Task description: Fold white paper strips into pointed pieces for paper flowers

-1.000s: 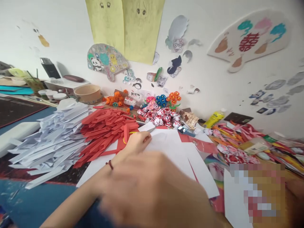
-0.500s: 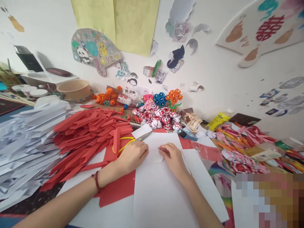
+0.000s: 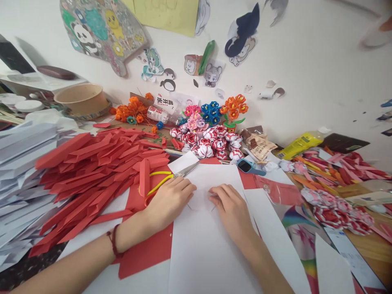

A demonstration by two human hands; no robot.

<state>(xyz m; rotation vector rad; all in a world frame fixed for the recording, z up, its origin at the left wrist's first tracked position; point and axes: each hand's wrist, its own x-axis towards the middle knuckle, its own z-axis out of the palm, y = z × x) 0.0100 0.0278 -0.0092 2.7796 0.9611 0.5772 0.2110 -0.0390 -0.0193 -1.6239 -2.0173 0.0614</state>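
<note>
My left hand (image 3: 173, 200) and my right hand (image 3: 230, 208) face each other above a large white sheet of paper (image 3: 208, 253). Their fingers are closed on a small white paper piece (image 3: 202, 199), one hand at each side. White on white, its outline is hard to make out. Scissors (image 3: 185, 170) with yellow handles lie just beyond my left hand, blades pointing away to the right. Red paper (image 3: 143, 249) shows under my left wrist. A folded red paper strip (image 3: 144, 177) stands beside the scissor handles.
Piles of red folded strips (image 3: 94, 175) and white folded strips (image 3: 24, 175) cover the left. Red-and-white paper flowers (image 3: 211, 143) sit at the back. A blue watch (image 3: 249, 166), a yellow bottle (image 3: 301, 143) and a phone (image 3: 355, 257) lie to the right.
My view has moved closer and lower, so the table things look larger. Both hands keep the small paper piece between them, with slightly shifted fingers. The phone at lower right now shows.
</note>
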